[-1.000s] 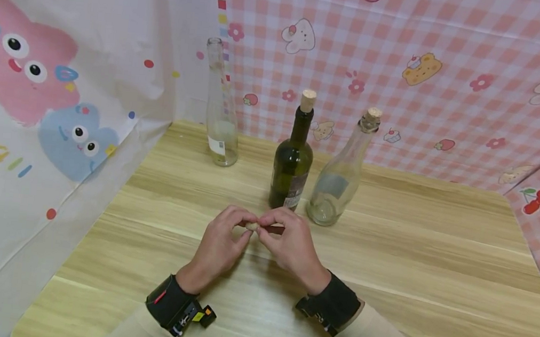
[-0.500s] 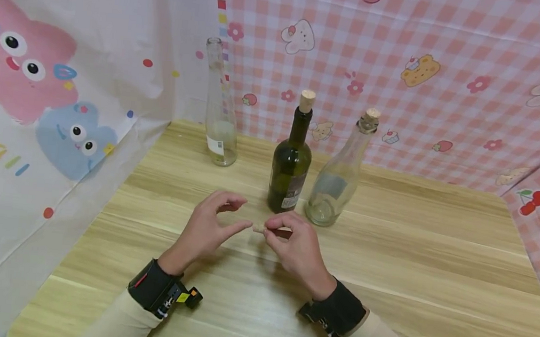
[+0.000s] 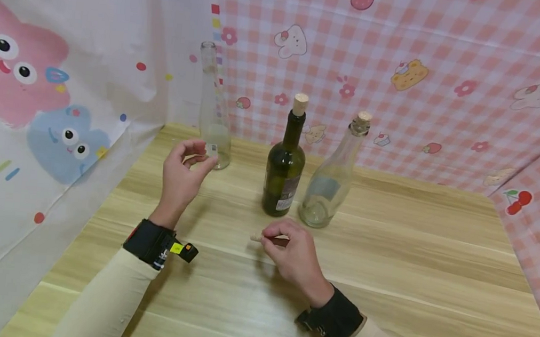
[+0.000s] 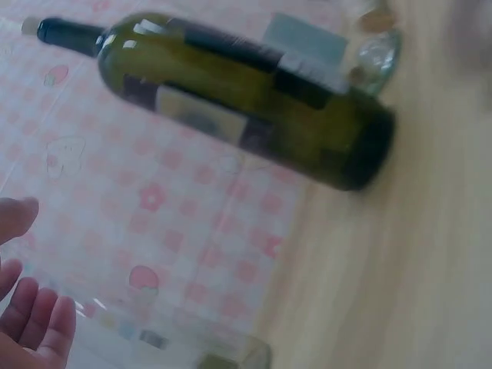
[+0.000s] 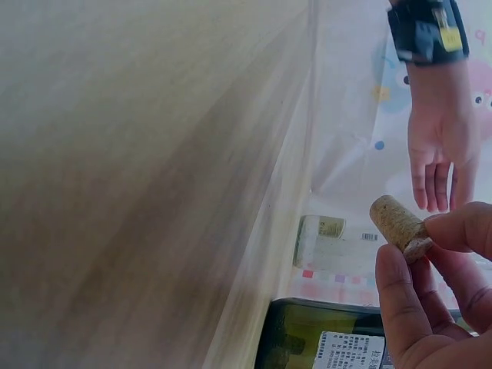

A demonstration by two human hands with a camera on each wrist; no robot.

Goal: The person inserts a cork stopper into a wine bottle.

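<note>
Just beyond the spread left hand (image 3: 182,170), the uncorked bottle (image 3: 214,113) likely needs a gentle, steadying grip, while the right hand (image 3: 295,253) pinches a cork (image 5: 397,223).

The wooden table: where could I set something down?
The table is barest right of the right hand and the corked clear bottle; another patch lies between the sleeves. Crowded: where the green bottle stands close beside that bottle, and where the left hand is near the uncorked bottle.

Speckled tan cylindrical cork (image 5: 397,221); dark green glass bottle (image 3: 285,172); yellow-tan streaked wooden table (image 3: 402,249); pink-white gingham fabric backdrop (image 3: 473,52); plain beige sleeves (image 3: 102,295).
</note>
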